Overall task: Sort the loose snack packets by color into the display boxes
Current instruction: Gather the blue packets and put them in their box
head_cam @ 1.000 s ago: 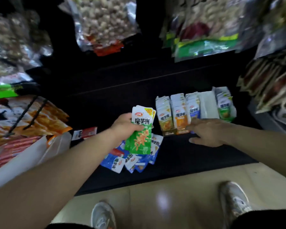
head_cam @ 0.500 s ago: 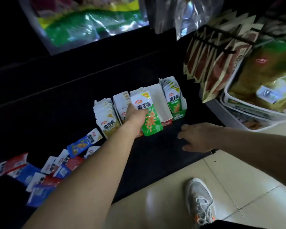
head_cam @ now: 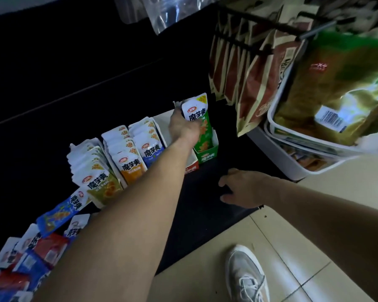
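Observation:
My left hand [head_cam: 182, 126] grips green snack packets [head_cam: 197, 113] and holds them over the green display box [head_cam: 206, 154] at the right end of the row. To its left stand a red box [head_cam: 191, 167] that looks nearly bare inside, then boxes filled with blue packets [head_cam: 151, 150], orange packets [head_cam: 130, 165] and yellow-green packets [head_cam: 102, 186]. Loose blue and red packets [head_cam: 42, 243] lie in a heap on the dark shelf at lower left. My right hand [head_cam: 241, 189] hovers open, palm down, over the shelf's front edge, holding nothing.
White baskets [head_cam: 292, 136] with large green-gold bags stand at the right. Brown pouches [head_cam: 238, 83] hang from a black rack above the green box. Clear bags hang at the top. A tiled floor and my shoe [head_cam: 247, 277] lie below the shelf edge.
My left hand has carried the green packets rightward from the loose heap, across the row, to the green box. My right hand drifted right along the shelf front. My view has swung right.

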